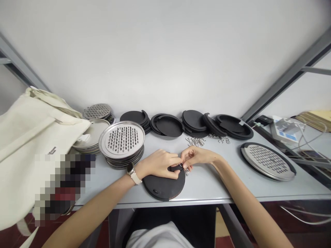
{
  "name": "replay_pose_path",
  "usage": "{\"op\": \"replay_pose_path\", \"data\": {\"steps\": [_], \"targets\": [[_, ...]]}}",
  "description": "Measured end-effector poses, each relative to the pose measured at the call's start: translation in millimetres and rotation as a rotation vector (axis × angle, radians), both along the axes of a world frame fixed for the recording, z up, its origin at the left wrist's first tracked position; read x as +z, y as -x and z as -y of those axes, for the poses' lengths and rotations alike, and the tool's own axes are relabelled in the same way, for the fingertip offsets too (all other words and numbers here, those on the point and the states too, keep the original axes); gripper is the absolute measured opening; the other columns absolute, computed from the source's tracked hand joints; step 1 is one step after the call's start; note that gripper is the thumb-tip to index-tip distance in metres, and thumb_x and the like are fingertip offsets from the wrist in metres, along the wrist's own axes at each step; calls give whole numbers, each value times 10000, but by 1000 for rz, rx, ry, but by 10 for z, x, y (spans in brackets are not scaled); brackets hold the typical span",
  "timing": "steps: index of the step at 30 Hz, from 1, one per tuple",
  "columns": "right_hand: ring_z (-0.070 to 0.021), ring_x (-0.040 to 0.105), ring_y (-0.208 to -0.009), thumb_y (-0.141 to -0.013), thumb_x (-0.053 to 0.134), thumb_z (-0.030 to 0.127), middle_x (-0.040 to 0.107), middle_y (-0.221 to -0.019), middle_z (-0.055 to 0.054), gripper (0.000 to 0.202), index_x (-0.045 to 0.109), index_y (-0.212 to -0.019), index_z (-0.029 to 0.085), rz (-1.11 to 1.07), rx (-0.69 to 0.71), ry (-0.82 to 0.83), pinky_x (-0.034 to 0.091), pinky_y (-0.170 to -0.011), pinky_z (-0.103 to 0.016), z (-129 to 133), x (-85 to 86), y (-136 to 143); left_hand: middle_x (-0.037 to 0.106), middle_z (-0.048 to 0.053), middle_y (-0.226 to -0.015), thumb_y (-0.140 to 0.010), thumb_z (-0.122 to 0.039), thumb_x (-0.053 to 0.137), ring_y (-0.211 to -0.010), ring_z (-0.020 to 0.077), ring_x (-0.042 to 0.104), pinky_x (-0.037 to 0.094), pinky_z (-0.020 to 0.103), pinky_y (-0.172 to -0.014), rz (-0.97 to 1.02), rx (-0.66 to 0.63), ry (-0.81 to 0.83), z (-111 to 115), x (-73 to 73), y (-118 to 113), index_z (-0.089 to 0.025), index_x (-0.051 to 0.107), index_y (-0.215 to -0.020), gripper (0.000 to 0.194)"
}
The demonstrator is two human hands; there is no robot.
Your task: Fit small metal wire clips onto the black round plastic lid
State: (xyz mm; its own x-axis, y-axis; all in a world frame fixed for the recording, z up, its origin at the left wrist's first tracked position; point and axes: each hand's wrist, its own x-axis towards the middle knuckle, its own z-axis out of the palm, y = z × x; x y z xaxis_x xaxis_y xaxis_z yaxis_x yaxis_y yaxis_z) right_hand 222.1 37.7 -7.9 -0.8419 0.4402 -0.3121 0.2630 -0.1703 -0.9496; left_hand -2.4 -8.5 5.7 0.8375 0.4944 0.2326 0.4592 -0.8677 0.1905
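Flat on the table near its front edge lies a black round cover (163, 187). My left hand (163, 164), with a watch on its wrist, rests over the far part of this cover, fingers closed around a short black strap (176, 168). Just to the right, my right hand (194, 156) pinches a small metal clasp (186, 171) at the strap's end. Fingers partly hide where clasp and strap meet. Behind my right hand is a loose pile of metal clasps (196, 141).
Grater discs (121, 139) are stacked to the left, beside a pale cloth bag (38, 134). Several black covers (170, 125) line the wall. A perforated metal disc in a black rim (269, 161) lies at the right. Metal posts (287, 74) frame the table.
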Motion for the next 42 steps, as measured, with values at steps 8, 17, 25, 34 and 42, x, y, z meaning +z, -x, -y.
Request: {"op": "replay_pose_path", "data": {"steps": [8,17,25,34,42], "targets": [[-104,614,-615,-713,761,306,682,-661,-4,241,723,-871,128,38,-14,-62,485,-604,-226,35,67,-4,565,-26,-705,-824,-362,530,-585,119,486,229,286,-524,9,11,-11,2,-4,-1,-188,493,-720,205],[-110,613,-636,-735,740,344,678,-687,-12,263,714,-888,132,48,-2,-73,476,-606,-230,46,85,-15,580,-21,-604,-814,-376,533,-563,132,536,208,277,-519,4,39,20,8,-12,2,-189,477,-705,223],[-100,607,-629,-737,733,366,671,-695,-8,279,694,-888,134,69,2,-88,464,-584,-214,37,61,-16,588,-20,-609,-810,-374,543,-561,131,548,219,277,-511,-1,30,-12,13,-10,2,-190,481,-694,226],[-107,613,-649,-761,712,363,665,-712,-9,258,690,-880,135,39,7,-76,469,-590,-222,51,86,-5,602,-1,-634,-816,-368,542,-574,143,563,235,274,-504,-5,23,-39,12,-7,1,-187,518,-717,208],[-96,607,-635,-758,716,356,671,-723,-10,252,690,-877,136,28,5,-75,467,-585,-214,41,56,-6,602,-5,-634,-827,-381,541,-583,141,561,239,269,-518,-8,23,-34,11,-22,6,-191,535,-736,210]]}}
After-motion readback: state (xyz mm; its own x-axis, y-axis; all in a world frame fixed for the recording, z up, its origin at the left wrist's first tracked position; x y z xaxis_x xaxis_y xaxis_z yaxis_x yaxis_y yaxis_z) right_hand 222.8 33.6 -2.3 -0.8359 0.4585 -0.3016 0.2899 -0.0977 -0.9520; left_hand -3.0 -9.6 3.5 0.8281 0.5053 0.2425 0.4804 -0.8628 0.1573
